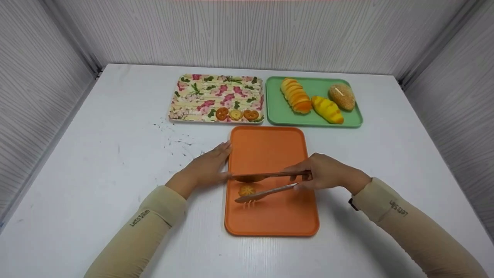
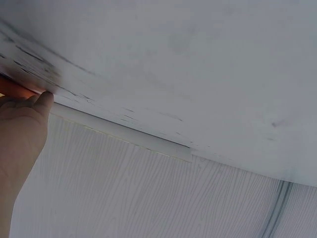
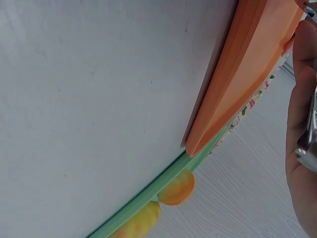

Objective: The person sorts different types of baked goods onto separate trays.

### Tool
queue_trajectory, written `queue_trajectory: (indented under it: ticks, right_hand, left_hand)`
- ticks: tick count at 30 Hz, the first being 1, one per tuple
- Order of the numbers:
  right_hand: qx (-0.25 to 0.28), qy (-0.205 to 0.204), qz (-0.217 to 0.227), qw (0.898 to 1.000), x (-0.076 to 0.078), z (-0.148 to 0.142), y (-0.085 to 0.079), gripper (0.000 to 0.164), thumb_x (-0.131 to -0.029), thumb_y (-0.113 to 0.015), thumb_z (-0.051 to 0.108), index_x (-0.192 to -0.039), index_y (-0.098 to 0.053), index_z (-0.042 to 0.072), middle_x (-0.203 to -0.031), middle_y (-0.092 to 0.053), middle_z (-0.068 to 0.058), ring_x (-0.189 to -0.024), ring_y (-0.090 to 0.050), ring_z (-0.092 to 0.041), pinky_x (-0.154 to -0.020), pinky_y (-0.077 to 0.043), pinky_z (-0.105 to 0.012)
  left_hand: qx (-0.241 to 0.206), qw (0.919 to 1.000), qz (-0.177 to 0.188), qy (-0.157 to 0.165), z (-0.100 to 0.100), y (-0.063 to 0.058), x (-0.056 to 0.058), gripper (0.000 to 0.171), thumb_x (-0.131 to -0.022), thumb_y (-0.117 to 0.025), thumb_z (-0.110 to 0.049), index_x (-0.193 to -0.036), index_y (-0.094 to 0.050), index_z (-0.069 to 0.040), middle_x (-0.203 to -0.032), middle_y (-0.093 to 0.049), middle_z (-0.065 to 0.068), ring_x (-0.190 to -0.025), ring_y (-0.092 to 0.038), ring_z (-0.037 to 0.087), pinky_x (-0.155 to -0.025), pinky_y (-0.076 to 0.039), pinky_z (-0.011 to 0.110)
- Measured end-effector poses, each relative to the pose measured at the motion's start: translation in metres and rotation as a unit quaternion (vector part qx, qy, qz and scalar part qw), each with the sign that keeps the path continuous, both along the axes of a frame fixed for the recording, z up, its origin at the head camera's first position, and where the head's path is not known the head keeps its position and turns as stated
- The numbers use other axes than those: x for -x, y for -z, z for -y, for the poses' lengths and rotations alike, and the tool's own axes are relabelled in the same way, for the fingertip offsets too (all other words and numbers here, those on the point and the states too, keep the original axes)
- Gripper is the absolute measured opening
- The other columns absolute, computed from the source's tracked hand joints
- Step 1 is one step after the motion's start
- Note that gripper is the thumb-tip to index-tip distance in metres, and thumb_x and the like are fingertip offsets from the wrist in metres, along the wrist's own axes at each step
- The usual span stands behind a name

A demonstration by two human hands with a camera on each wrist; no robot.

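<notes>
My right hand [image 1: 326, 172] holds a pair of metal tongs [image 1: 276, 190] over the orange tray [image 1: 270, 222]. The tongs' two arms are spread, one on either side of a small round cookie [image 1: 246, 189] lying on the tray. In the right wrist view, the tongs' shiny end [image 3: 308, 153] shows against the palm. My left hand [image 1: 206, 166] rests along the tray's left edge, fingers and thumb spread apart and touching the rim. The left wrist view shows its fingertips [image 2: 45, 99] at the orange edge.
Behind the orange tray lies a floral tray [image 1: 200, 87] with two pretzel-shaped cookies [image 1: 251, 114] and a round one [image 1: 236, 114]. Beside it, a green tray [image 1: 316, 122] bears a segmented bread [image 1: 296, 95], a yellow bread [image 1: 327, 109] and a seeded bun [image 1: 342, 97]. Panels enclose the white table.
</notes>
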State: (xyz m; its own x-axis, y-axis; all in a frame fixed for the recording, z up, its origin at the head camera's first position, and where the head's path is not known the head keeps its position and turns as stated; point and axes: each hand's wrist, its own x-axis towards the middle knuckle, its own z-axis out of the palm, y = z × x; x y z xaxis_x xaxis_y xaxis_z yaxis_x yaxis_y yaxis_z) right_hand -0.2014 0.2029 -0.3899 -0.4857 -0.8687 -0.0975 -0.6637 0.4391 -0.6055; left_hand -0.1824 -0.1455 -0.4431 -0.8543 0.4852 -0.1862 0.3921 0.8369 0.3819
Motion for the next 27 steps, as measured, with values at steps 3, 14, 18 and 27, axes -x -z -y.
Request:
queue_trajectory:
  ticks: [3,14,18,27]
  right_hand:
    - [-0.001,-0.004,-0.008,1.0,-0.0004,0.0005,-0.0007,0.046,-0.087,-0.071,0.032,-0.13,-0.062,0.019,-0.091,-0.069,0.013,-0.064,-0.056,-0.006,-0.057,-0.049,-0.026]
    - [0.006,-0.024,-0.039,0.999,-0.0013,0.0028,-0.003,0.04,-0.089,-0.069,0.026,-0.127,-0.064,0.014,-0.091,-0.07,0.011,-0.062,-0.054,-0.004,-0.056,-0.047,-0.025]
    - [0.008,-0.024,-0.045,0.999,-0.0013,0.0026,-0.0018,0.041,-0.089,-0.068,0.03,-0.127,-0.064,0.015,-0.09,-0.07,0.01,-0.061,-0.054,-0.004,-0.055,-0.047,-0.025]
    - [0.021,-0.016,-0.044,0.999,0.0017,-0.0001,-0.0016,0.04,-0.089,-0.068,0.03,-0.126,-0.065,0.014,-0.09,-0.069,0.012,-0.06,-0.055,-0.003,-0.053,-0.047,-0.024]
  left_hand:
    - [0.0,1.0,0.003,-0.003,0.0001,-0.0009,-0.0007,0.085,-0.093,-0.05,-0.054,-0.154,-0.011,-0.01,-0.159,-0.003,0.001,-0.144,-0.005,0.019,-0.112,-0.018,0.045]
    - [0.001,1.0,0.008,0.0,-0.0001,-0.0016,-0.0014,0.089,-0.091,-0.05,-0.058,-0.154,-0.01,-0.009,-0.159,-0.001,0.002,-0.144,-0.004,0.019,-0.113,-0.017,0.04]
    - [-0.001,1.0,0.009,-0.001,-0.0002,-0.0014,-0.0012,0.089,-0.091,-0.051,-0.058,-0.154,-0.011,-0.009,-0.159,-0.002,0.002,-0.144,-0.004,0.019,-0.113,-0.017,0.04]
    - [0.002,1.0,-0.009,0.002,-0.0002,0.0011,-0.0008,0.088,-0.092,-0.051,-0.057,-0.154,-0.012,-0.008,-0.159,-0.004,0.003,-0.144,-0.006,0.02,-0.112,-0.02,0.043]
